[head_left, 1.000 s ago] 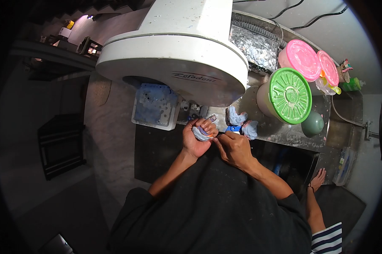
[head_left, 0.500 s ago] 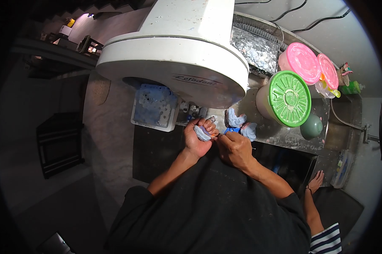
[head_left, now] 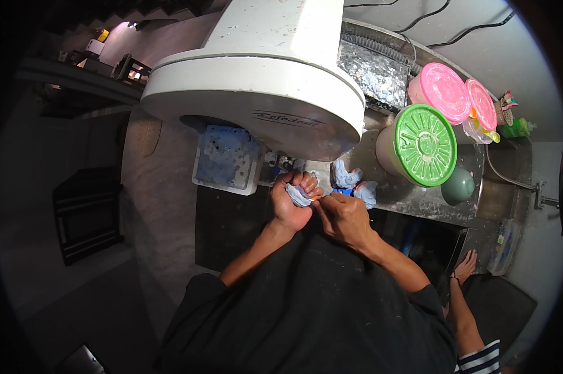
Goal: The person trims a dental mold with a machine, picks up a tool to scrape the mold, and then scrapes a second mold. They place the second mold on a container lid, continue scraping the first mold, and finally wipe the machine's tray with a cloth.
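My left hand point(head_left: 292, 204) is palm up, fingers curled around a pale blue plaster dental cast point(head_left: 298, 195) with a purplish part along its inner side. Against the cast's right edge, my right hand point(head_left: 345, 218) is closed in a pinch on a slim tool point(head_left: 317, 197) that looks orange at its end; the fingers hide most of it. Just beyond my right hand, on the counter, sit two similar lumpy pale blue casts, one arch-shaped point(head_left: 345, 174) and one point(head_left: 366, 194) with a pinkish part. A bright blue piece point(head_left: 343, 192) lies between them and my fingers.
A large white machine head point(head_left: 250, 81) overhangs the counter. Left of my hands is a white tray point(head_left: 252, 181) with a bluish surface. A green-lidded tub point(head_left: 426, 145), pink-lidded tubs point(head_left: 444, 93) and a dark green bowl point(head_left: 458, 186) stand right. Another person's hand point(head_left: 464, 267) rests at lower right.
My right hand has shifted slightly, and more of the orange end shows against the cast. My left hand keeps its hold. The other person's striped sleeve has moved slightly lower.
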Motion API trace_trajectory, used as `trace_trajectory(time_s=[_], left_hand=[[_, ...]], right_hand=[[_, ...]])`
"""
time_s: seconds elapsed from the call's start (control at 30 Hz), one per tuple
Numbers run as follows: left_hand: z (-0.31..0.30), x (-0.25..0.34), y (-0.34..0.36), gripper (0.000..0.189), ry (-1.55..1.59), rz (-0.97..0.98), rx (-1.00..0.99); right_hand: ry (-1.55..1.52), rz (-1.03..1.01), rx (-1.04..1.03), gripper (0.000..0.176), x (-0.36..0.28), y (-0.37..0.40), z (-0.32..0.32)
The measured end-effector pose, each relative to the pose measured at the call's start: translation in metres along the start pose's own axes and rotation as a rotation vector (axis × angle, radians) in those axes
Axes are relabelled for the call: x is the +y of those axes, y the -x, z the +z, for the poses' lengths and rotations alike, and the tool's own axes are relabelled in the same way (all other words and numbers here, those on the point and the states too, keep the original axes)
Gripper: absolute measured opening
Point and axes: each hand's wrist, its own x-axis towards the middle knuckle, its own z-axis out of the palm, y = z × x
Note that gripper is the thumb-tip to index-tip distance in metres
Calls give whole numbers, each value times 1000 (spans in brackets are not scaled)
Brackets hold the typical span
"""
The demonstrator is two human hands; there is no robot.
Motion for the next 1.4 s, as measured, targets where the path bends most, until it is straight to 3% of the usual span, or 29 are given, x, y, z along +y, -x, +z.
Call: trace_trajectory(time_s=[0.33,0.43,0.53,0.63,0.73,0.83,0.93,1.03,1.13,1.27,1.4], left_hand=[[1,1,4,33,-27,-141,-146],[1,1,4,30,6,-176,-158],[-1,-1,2,26,103,-149,-69],[9,-4,4,24,13,-24,67],[14,-4,10,25,-16,-22,82],[6,-4,11,25,-12,-18,67],[-3,-3,8,25,46,-2,106],[-4,-3,8,26,72,40,171],[-3,-6,4,26,65,99,189],[-4,-9,3,33,27,157,164],[-8,-10,3,33,16,187,128]], right_hand=[[-400,91,-315,29,18,-9,-14],[-532,216,-383,32,25,-6,-11],[-586,299,-222,34,25,-2,-4],[-441,452,-170,36,22,-3,-9],[-434,478,-79,38,21,5,-2],[-718,579,-181,38,34,8,6],[-696,629,-177,38,41,7,3],[-513,517,-73,34,25,4,-5],[-351,411,-93,27,6,2,-8],[-272,280,-37,15,-6,1,-3],[-240,255,-22,15,-7,2,1]])
